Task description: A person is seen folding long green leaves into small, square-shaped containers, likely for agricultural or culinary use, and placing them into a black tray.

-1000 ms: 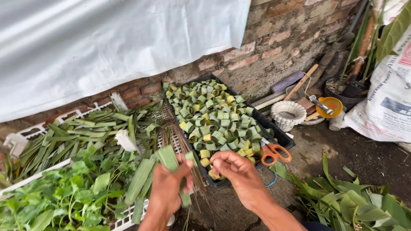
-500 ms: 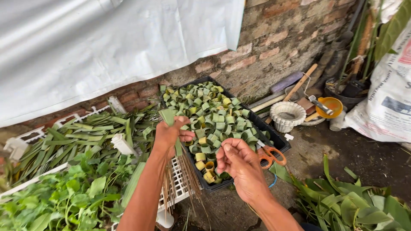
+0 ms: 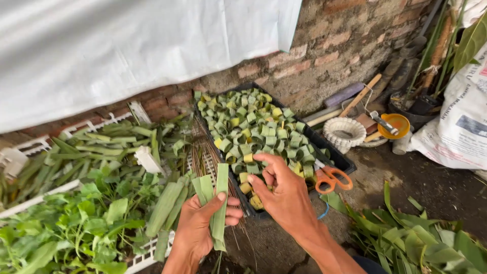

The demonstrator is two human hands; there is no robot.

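My left hand (image 3: pixel 200 228) grips a few long green leaf strips (image 3: pixel 219 200) upright, the thumb pressing on one strip, just left of a black tray. My right hand (image 3: pixel 286 190) hovers over the near edge of the black tray (image 3: pixel 337 157), fingers curled and apart, palm towards me, holding nothing I can make out. The tray is filled with several small rolled leaf rings (image 3: pixel 251 129), green and yellowish. A bundle of thin brown sticks (image 3: pixel 205 149) lies between the tray and the leaf pile, partly behind my left hand.
Orange-handled scissors (image 3: pixel 332 178) rest on the tray's right edge. A white crate (image 3: pixel 147 251) at left holds long leaves (image 3: pixel 96 147) and leafy greens (image 3: pixel 66 228). Behind is a brick wall (image 3: pixel 335 45) with a white sheet (image 3: pixel 127 50). A white basket (image 3: pixel 345 133), an orange bowl (image 3: pixel 395 124), a white sack (image 3: pixel 456 127) and loose leaves (image 3: pixel 421 238) lie at right.
My left hand came back down from over the tray to the near left, still with leaf strips. My right hand stayed over the tray's near edge with fingers spread more.
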